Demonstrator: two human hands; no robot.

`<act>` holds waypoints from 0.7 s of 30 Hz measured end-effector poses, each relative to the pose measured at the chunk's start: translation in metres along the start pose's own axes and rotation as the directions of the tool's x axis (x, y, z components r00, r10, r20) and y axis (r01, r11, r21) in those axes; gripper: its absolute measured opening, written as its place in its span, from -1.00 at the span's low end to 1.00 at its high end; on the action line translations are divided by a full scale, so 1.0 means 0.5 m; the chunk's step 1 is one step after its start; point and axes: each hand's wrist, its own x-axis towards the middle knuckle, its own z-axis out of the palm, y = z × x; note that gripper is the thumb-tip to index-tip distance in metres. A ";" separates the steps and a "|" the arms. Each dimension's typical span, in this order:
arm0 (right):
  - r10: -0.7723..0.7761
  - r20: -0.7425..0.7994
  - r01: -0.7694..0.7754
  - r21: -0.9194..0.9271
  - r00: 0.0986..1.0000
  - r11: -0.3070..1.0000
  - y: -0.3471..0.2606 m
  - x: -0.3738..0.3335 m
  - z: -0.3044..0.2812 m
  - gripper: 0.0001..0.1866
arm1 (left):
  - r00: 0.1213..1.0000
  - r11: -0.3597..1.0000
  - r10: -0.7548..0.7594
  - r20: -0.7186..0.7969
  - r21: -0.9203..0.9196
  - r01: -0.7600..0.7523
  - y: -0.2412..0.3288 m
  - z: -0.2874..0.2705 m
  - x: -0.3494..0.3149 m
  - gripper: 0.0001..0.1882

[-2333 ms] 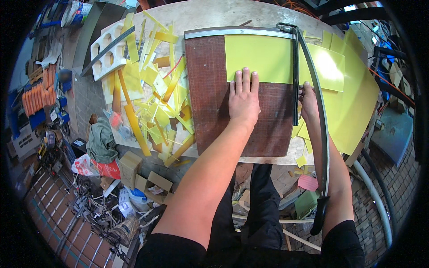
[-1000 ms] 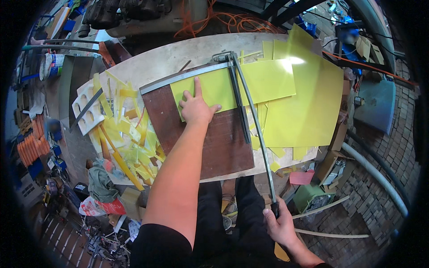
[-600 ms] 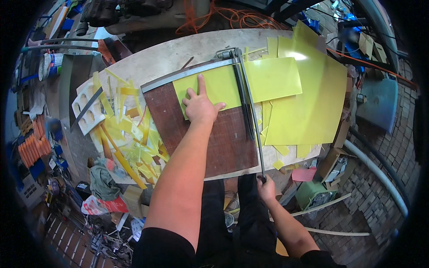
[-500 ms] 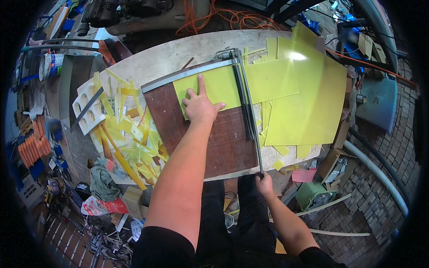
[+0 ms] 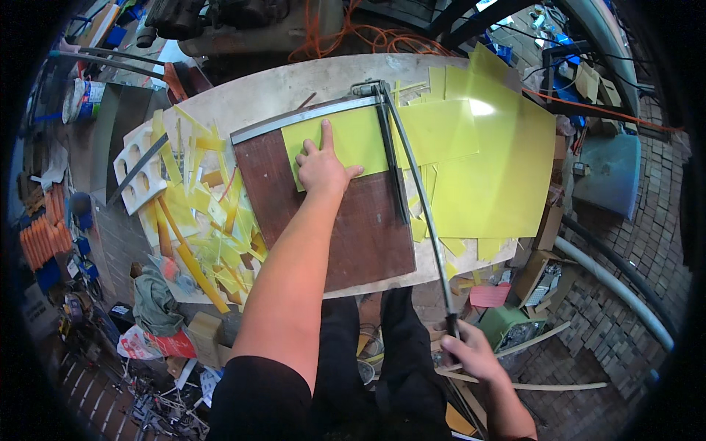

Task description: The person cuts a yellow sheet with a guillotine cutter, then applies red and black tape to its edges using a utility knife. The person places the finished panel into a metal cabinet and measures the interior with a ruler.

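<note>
My left hand (image 5: 325, 167) lies spread on a yellow sheet (image 5: 365, 136), pressing it on the brown board of a paper cutter (image 5: 346, 235). The sheet's upper edge runs along the cutter's metal guide strip (image 5: 309, 117). My right hand (image 5: 471, 349) is wrapped round the black handle (image 5: 451, 325) of the long cutter arm (image 5: 426, 202). That arm slants from its pivot at the far end out past the board's right edge, apart from the dark cutting edge. Beyond the blade, another yellow piece (image 5: 441, 132) overlaps a large yellow sheet (image 5: 507, 169).
Yellow offcuts (image 5: 213, 213) are heaped left of the cutter, beside a white holed plate (image 5: 140, 176) with a dark metal strip on it. Orange hose (image 5: 353, 33) coils behind the table. A green container (image 5: 507, 323) and cardboard box (image 5: 540, 275) stand at the right.
My right hand has swung the cutter arm to the right and toward me, away from the cutting edge. My left hand stays on the sheet. The whole view has shifted slightly.
</note>
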 end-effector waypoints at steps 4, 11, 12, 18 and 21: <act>-0.233 0.073 0.200 0.309 0.970 0.930 -0.029 -0.064 -0.001 -0.07 | 1.000 1.000 0.020 -0.013 -0.022 -0.020 -0.024 0.068 -0.080 0.35; 0.067 -0.181 0.040 0.529 0.981 0.848 0.254 0.263 -0.017 -0.33 | 0.996 0.997 0.079 0.045 0.020 -0.080 -0.119 0.296 -0.382 0.16; 0.150 -0.163 -0.044 0.519 0.975 0.853 0.284 0.312 0.005 -0.26 | 0.995 0.995 0.094 0.043 0.033 -0.095 -0.126 0.316 -0.418 0.12; 0.180 -0.080 -0.120 0.482 0.980 0.868 0.421 0.546 0.081 -0.46 | 0.985 0.988 0.145 0.098 -0.075 -0.138 -0.115 0.369 -0.525 -0.12; 0.114 -0.145 -0.031 0.484 0.983 0.874 0.382 0.524 0.096 -0.64 | 0.971 0.978 0.128 0.202 -0.186 -0.091 -0.130 0.382 -0.549 -0.21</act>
